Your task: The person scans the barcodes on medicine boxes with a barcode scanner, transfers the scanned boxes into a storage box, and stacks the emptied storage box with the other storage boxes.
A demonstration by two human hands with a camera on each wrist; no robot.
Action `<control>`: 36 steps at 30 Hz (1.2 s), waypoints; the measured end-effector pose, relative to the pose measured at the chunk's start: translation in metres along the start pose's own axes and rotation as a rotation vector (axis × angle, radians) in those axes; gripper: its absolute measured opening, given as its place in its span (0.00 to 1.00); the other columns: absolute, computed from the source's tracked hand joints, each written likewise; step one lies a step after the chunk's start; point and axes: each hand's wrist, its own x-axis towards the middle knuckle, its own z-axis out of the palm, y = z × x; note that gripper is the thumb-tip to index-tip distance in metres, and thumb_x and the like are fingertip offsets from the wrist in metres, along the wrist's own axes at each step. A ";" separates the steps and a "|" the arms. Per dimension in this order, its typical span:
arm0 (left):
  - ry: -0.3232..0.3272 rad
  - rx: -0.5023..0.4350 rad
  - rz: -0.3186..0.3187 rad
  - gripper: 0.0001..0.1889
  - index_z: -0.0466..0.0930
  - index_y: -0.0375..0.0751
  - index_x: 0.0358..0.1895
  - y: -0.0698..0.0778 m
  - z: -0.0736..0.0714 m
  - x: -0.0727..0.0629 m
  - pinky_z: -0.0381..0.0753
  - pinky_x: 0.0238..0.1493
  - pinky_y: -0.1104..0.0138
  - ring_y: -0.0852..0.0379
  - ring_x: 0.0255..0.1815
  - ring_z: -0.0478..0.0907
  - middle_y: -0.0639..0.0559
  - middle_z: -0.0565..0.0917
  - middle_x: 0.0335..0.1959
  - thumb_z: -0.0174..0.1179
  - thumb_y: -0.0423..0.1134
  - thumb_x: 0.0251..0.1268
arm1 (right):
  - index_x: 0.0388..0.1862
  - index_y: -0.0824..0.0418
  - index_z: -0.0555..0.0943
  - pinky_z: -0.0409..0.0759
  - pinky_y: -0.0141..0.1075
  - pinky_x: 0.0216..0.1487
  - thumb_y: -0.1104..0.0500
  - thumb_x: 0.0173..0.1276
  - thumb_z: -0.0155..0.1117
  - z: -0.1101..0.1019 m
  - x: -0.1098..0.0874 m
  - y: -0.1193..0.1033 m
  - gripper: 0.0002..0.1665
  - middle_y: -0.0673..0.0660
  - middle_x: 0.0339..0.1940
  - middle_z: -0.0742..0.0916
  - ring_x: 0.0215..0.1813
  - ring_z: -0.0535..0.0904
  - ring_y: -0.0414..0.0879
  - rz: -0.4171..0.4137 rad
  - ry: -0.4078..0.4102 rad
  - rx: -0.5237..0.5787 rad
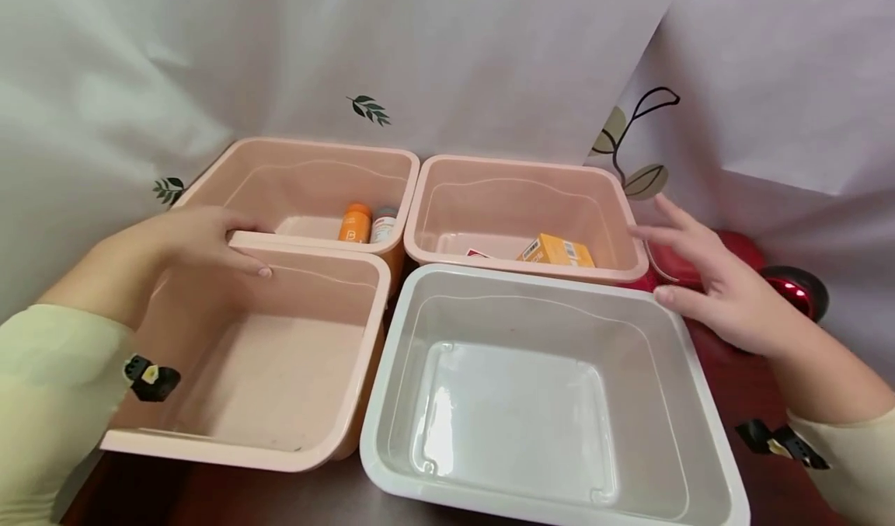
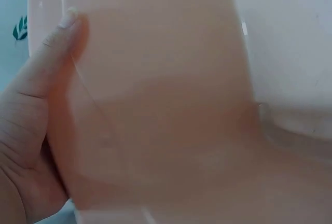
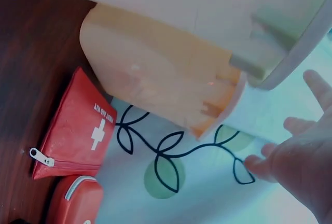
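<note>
At the front left stands a pink plastic bin (image 1: 294, 378). My left hand (image 1: 203, 242) grips its back rim, the thumb (image 2: 57, 42) lying against the inner wall and the other fingers mostly hidden beyond the rim. A grey-white bin (image 1: 517, 425) stands beside it, front right. My right hand (image 1: 720, 293) hovers off the right side of the bins with its fingers spread, holding nothing; the thumb is near the grey-white bin's back right corner. Behind are two more pink bins: the left one (image 1: 322, 168) contains an orange bottle (image 1: 355, 223) and a grey-capped white bottle (image 1: 384, 225).
The back right pink bin (image 1: 517, 192) has a yellow-orange box (image 1: 559, 252) and a small red-and-white item (image 1: 478, 253) in it. A red first aid pouch (image 3: 78, 130) and a red zipped case (image 3: 78, 200) lie right of the bins. Patterned white cloth (image 1: 489, 60) hangs behind.
</note>
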 end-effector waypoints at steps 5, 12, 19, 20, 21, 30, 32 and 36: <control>-0.009 0.024 0.158 0.36 0.81 0.38 0.68 0.032 -0.007 0.004 0.78 0.48 0.52 0.52 0.41 0.79 0.48 0.85 0.43 0.83 0.39 0.55 | 0.80 0.55 0.75 0.45 0.30 0.77 0.69 0.56 0.76 0.009 -0.020 -0.010 0.49 0.57 0.90 0.54 0.88 0.43 0.49 -0.141 -0.036 -0.034; 0.059 -0.039 0.349 0.36 0.67 0.40 0.81 0.124 -0.015 0.005 0.67 0.74 0.43 0.42 0.76 0.70 0.43 0.73 0.77 0.67 0.46 0.77 | 0.80 0.49 0.75 0.38 0.47 0.82 0.64 0.53 0.85 0.022 -0.038 -0.018 0.53 0.55 0.90 0.53 0.88 0.40 0.51 -0.096 -0.036 -0.098; 0.147 0.102 0.519 0.44 0.60 0.47 0.86 0.194 0.010 0.012 0.55 0.80 0.42 0.40 0.85 0.55 0.44 0.58 0.86 0.58 0.66 0.76 | 0.82 0.43 0.72 0.36 0.76 0.76 0.55 0.50 0.91 0.038 -0.054 -0.019 0.60 0.53 0.91 0.42 0.88 0.32 0.57 0.031 -0.039 -0.138; 0.140 0.101 0.539 0.45 0.58 0.47 0.86 0.201 0.016 0.012 0.54 0.80 0.41 0.39 0.86 0.52 0.43 0.56 0.87 0.58 0.67 0.76 | 0.82 0.43 0.71 0.35 0.78 0.74 0.54 0.50 0.91 0.039 -0.055 -0.018 0.60 0.54 0.91 0.41 0.88 0.30 0.59 0.035 -0.046 -0.147; 0.124 0.100 0.545 0.47 0.56 0.48 0.87 0.207 0.022 0.012 0.51 0.81 0.41 0.40 0.87 0.49 0.43 0.53 0.87 0.57 0.69 0.75 | 0.83 0.44 0.70 0.34 0.79 0.73 0.54 0.51 0.90 0.040 -0.057 -0.017 0.61 0.55 0.90 0.40 0.88 0.29 0.61 0.034 -0.054 -0.152; -0.027 0.145 0.650 0.51 0.54 0.55 0.88 0.227 0.046 0.006 0.45 0.81 0.37 0.39 0.88 0.35 0.48 0.44 0.89 0.63 0.70 0.67 | 0.80 0.45 0.75 0.34 0.73 0.77 0.61 0.54 0.82 0.036 -0.059 -0.010 0.52 0.59 0.90 0.50 0.87 0.29 0.65 -0.112 -0.141 -0.172; -0.065 0.142 0.651 0.47 0.55 0.57 0.88 0.227 0.046 0.006 0.44 0.81 0.38 0.40 0.88 0.34 0.50 0.43 0.90 0.63 0.63 0.69 | 0.78 0.47 0.78 0.34 0.61 0.81 0.61 0.51 0.81 0.034 -0.060 -0.008 0.51 0.62 0.90 0.52 0.87 0.31 0.68 -0.181 -0.166 -0.167; -0.103 0.166 0.638 0.41 0.59 0.64 0.86 0.225 0.045 0.005 0.42 0.81 0.38 0.44 0.88 0.33 0.54 0.42 0.90 0.57 0.47 0.70 | 0.73 0.52 0.82 0.37 0.38 0.81 0.64 0.43 0.79 0.032 -0.061 -0.005 0.50 0.71 0.86 0.60 0.86 0.38 0.72 -0.343 -0.185 -0.141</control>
